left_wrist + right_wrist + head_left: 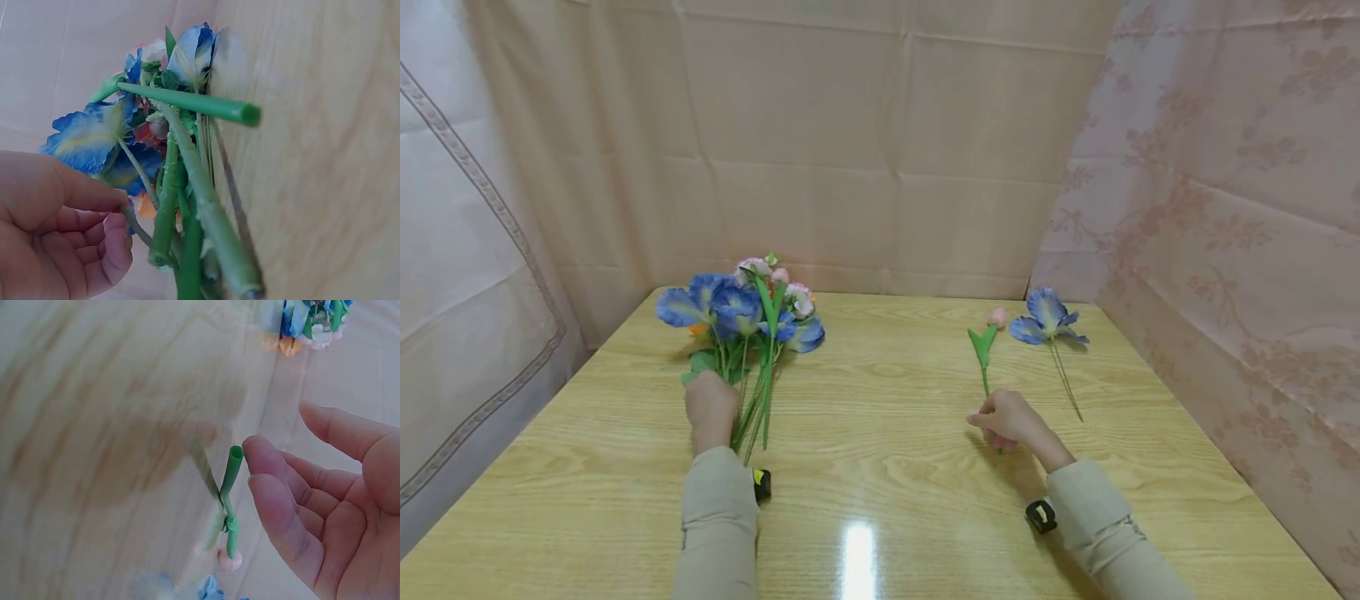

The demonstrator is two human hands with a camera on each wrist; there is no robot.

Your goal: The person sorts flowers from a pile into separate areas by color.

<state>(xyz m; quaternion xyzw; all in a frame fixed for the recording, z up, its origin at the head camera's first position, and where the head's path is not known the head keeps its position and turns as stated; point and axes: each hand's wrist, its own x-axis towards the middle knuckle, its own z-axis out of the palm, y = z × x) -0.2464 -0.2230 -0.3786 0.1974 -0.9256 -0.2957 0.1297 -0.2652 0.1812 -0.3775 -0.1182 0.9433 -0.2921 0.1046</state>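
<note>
At the left of the table lies a bunch of artificial flowers [760, 312], with blue irises, pink-and-white blooms and green stems. My left hand [711, 408] is at the bunch's near left side. Its thumb and forefinger pinch a thin iris stem [139, 230] in the left wrist view, beside several thicker green stems [203, 187]. On the right, a single pink tulip [985, 354] with green leaves lies pointing away. My right hand [1009, 419] is over its lower stem [231, 472]; thumb and fingers are apart, with the fingertips next to the stem end.
Another blue iris [1047, 321] on thin stems lies right of the tulip. The wooden table [880, 400] ends at a beige curtain [850, 167] behind, with a floral cloth [1240, 250] on the right and a pale cloth [467, 292] on the left.
</note>
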